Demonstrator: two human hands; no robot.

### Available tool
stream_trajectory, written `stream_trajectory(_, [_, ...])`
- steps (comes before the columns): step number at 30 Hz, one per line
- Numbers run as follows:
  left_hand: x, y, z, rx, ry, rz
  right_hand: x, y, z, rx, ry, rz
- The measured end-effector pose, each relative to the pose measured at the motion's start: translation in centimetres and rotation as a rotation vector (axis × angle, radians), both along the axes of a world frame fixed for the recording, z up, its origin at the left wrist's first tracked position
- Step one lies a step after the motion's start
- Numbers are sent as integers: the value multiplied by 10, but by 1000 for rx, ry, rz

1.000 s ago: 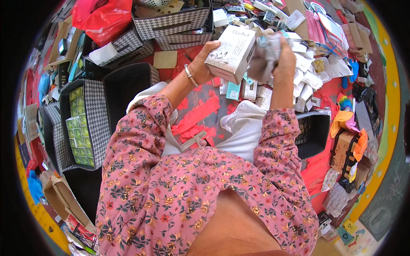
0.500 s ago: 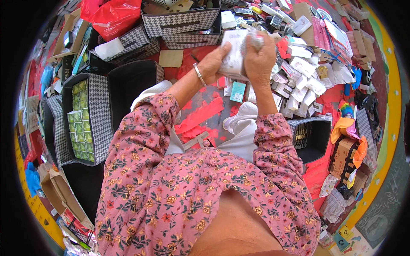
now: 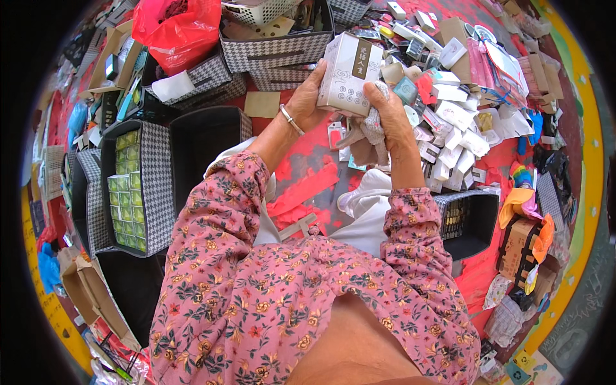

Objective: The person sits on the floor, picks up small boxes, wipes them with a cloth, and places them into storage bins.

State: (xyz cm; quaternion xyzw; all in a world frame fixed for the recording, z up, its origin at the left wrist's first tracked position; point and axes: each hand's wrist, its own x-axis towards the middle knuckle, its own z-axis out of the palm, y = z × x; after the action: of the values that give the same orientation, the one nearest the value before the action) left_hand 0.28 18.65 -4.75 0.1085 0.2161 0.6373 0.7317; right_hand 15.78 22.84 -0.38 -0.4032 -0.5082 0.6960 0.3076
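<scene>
A white cardboard box (image 3: 339, 72) with a dark label panel is held up in front of me, above the red floor. My left hand (image 3: 309, 101) grips its left side, thumb up along the edge. At the box's lower right corner, my right hand (image 3: 390, 119) is closed around a crumpled greyish cloth (image 3: 367, 140). The cloth hangs below the fingers and touches the box. Beyond the right hand lies a heap of small white boxes (image 3: 457, 115).
At left stands a houndstooth storage box (image 3: 157, 186) with rows of green packets (image 3: 127, 199). More houndstooth bins (image 3: 276, 54) and a red plastic bag (image 3: 179, 32) are at the far left. A dark open bin (image 3: 478, 221) sits right of my knee.
The white box has turned, so its dark-labelled face now shows. My right hand has moved down to its lower right corner, and the cloth now hangs in plain view.
</scene>
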Motion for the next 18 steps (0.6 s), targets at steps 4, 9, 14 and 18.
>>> stream_trajectory(4, [-14, 5, -13, 19, 455, 48, -1, -4, 20, -51, 43, 48])
stream_trajectory(9, [-20, -8, 30, 176, 388, -78, -3, -8, 16, 88, -46, 13])
stream_trajectory(14, [-17, -9, 21, 14, 437, -44, 0, -1, 20, 282, -251, -10])
stream_trajectory(18, [-18, -14, 12, 119, -170, -203, 11, 29, 29, 207, 300, -736])
